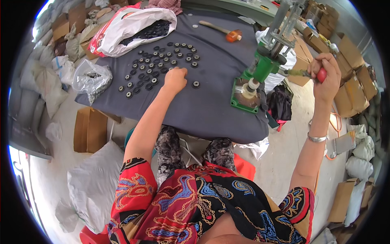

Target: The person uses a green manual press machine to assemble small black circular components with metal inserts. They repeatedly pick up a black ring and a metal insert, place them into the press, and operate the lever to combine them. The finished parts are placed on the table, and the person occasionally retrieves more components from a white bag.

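Clear bag (92, 77) sat L on the table (219, 77), then small blk round parts (155, 74). L hand (176, 81) was at their near edge, fingers bent, cdn't tell if holding smth. R hand (329, 78) had fingers wrapped round the red knob (321, 75) of the green press (263, 67), R side.

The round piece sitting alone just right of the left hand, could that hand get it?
Probably yes: the left hand looks close to the round piece, and only dark cloth shows between them. I can't tell whether that hand holds something.
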Action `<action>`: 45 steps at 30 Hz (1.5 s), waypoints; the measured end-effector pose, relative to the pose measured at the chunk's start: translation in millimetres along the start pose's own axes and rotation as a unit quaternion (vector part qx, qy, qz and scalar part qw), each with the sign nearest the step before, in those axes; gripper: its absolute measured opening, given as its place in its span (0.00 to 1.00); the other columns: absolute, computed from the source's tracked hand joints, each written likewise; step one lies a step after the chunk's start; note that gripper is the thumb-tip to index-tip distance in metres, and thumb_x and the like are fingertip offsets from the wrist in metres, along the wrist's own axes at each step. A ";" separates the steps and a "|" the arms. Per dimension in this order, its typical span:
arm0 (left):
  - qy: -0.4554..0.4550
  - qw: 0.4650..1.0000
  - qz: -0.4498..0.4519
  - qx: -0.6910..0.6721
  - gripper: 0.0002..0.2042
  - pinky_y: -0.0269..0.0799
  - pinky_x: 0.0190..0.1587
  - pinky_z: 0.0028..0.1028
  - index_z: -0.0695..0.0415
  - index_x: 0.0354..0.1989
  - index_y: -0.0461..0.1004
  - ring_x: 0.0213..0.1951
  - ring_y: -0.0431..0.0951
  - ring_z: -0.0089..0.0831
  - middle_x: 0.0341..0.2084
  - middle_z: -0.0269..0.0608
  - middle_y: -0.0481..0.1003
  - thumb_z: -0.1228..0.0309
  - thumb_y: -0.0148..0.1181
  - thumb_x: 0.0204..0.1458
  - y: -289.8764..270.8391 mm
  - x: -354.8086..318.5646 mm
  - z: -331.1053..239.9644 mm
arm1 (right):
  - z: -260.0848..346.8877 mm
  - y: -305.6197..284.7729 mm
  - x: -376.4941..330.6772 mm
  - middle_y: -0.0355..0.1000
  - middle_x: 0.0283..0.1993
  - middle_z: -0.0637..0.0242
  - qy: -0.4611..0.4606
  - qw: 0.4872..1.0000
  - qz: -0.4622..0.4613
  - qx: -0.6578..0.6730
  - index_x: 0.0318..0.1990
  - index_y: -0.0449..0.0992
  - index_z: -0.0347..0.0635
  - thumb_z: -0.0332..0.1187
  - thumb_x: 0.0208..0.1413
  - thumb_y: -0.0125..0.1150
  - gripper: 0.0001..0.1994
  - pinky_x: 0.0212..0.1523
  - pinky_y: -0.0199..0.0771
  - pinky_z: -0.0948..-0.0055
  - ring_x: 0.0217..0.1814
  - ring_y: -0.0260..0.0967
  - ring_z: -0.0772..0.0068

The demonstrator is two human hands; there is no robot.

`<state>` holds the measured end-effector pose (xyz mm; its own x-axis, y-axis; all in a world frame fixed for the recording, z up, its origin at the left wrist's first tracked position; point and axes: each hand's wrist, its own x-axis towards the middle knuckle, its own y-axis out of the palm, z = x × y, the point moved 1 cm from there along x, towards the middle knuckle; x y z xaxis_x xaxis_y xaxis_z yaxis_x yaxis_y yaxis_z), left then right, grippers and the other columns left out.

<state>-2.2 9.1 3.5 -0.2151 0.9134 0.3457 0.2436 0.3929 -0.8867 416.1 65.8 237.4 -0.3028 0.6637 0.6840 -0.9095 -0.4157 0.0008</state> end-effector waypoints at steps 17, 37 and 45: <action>0.016 0.972 -0.135 -0.190 0.13 0.71 0.48 0.34 0.57 0.42 0.80 0.46 0.75 0.41 0.40 0.43 0.79 0.73 0.64 0.46 8.8 -47.2 -23.2 | 0.2 1.9 -0.7 0.63 0.19 0.65 -0.021 1.000 -0.021 0.001 0.35 0.73 0.29 0.27 0.57 0.44 0.11 0.30 0.65 0.71 0.20 0.57 0.75; 0.050 0.986 -0.143 -0.065 0.12 0.68 0.46 0.37 0.55 0.42 0.81 0.42 0.75 0.40 0.38 0.43 0.79 0.72 0.64 0.47 32.4 -43.3 -47.5 | 1.7 2.8 -1.3 0.62 0.19 0.64 -0.031 0.999 -0.018 -0.002 0.35 0.73 0.28 0.28 0.56 0.44 0.12 0.31 0.66 0.70 0.20 0.57 0.73; 0.060 0.988 -0.135 -0.046 0.14 0.70 0.45 0.37 0.56 0.41 0.81 0.40 0.75 0.40 0.37 0.43 0.79 0.73 0.66 0.43 26.7 -44.1 -51.4 | 2.0 7.3 -0.1 0.64 0.19 0.63 -0.028 0.999 -0.033 -0.005 0.34 0.73 0.28 0.27 0.57 0.45 0.11 0.28 0.66 0.72 0.19 0.58 0.74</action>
<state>62.4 -15.2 -19.7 -0.1709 0.7775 0.6052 0.2794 0.6272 -0.7270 410.1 61.4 238.7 -0.2261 0.6539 0.7221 -0.9301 -0.3653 0.0396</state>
